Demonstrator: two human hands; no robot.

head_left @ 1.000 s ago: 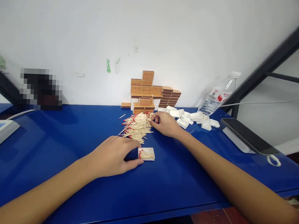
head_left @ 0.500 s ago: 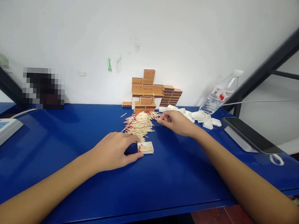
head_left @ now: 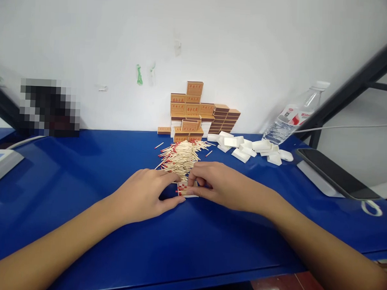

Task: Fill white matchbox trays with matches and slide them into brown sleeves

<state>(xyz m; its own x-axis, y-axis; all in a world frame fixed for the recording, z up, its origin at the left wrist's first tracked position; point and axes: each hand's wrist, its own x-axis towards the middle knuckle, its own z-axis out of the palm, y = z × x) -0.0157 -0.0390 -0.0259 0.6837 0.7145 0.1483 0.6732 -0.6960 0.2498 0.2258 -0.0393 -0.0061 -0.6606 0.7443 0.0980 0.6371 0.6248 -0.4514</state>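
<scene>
A small white matchbox tray (head_left: 194,195) with red-tipped matches in it lies on the blue table. My left hand (head_left: 148,194) grips its left end between thumb and forefinger. Above the tray's right part, my right hand (head_left: 215,184) is closed in a pinch on matches (head_left: 181,191), their red heads pointing left. Its fingers hide much of the tray. Just behind both hands spreads a heap of loose matches (head_left: 182,155), touching or close to the tray's far side.
Stacked orange matchboxes (head_left: 185,108) stand against the wall. Right of them lie several white trays (head_left: 241,154), a tilted water bottle (head_left: 289,117) and a phone (head_left: 336,172) on a white block. A power strip (head_left: 2,164) sits at the far left.
My right hand has moved from the heap's right edge, left and nearer, to the tray with matches in its fingers. The left hand keeps its grip. The view has shifted slightly.
</scene>
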